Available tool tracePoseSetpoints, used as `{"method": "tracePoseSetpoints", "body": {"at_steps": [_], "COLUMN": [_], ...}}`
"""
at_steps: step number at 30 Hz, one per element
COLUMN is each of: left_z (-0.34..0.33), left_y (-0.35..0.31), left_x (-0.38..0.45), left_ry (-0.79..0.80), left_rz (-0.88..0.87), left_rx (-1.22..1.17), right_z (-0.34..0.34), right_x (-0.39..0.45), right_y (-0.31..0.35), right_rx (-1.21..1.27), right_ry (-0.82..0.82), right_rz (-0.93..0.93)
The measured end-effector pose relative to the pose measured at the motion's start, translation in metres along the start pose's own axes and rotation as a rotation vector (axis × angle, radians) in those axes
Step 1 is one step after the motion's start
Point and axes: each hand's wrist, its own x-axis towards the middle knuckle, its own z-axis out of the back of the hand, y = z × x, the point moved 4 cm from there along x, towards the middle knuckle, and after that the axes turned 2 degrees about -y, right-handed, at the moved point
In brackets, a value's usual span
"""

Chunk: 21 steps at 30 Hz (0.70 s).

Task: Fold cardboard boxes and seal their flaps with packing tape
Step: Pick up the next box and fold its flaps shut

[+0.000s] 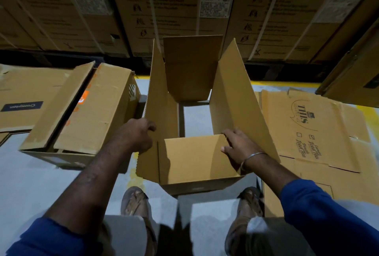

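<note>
1. Your left hand curls its fingers over the top edge of the box's left long flap, gripping the cardboard near its close end.
2. Your right hand lies with fairly straight fingers against the near short flap at its right corner, thumb pointing across the flap; a metal bangle circles that wrist. It presses rather than grips, so far as the view shows.
3. The two hands sit apart, one on each side of the open cardboard box, which stands on the grey floor between them and just ahead of your sandalled feet.
4. The box is plain brown, open both ends, so the floor shows through its middle. All four upper flaps stand up: the right long flap leans outward beyond your right hand, the far short flap rises opposite you.
5. Its long axis runs away from you, toward the stacked cartons printed CAUTION.
6. Left of your left hand lies another partly folded box; right of your right hand, a flattened printed carton lies on the floor.
</note>
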Motion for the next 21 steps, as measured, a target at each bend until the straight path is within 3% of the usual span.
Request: {"method": "tracePoseSetpoints", "body": {"at_steps": [7,16,21], "left_z": [-0.006,0.002,0.005], "left_y": [0.013,0.000,0.002], "left_x": [-0.010,-0.007,-0.005], "left_ry": [0.125,0.029,0.020], "left_rz": [0.012,-0.021,-0.015], "left_rx": [0.028,0.178,0.198], "right_z": [-0.009,-0.009,-0.009], "right_x": [-0.004,0.005,0.010], "right_y": [0.007,0.032,0.047], "right_rx": [-0.255,-0.614,-0.692], "right_ry": [0.144,0.116,0.142], "right_rz": [0.007,-0.013,0.008]}}
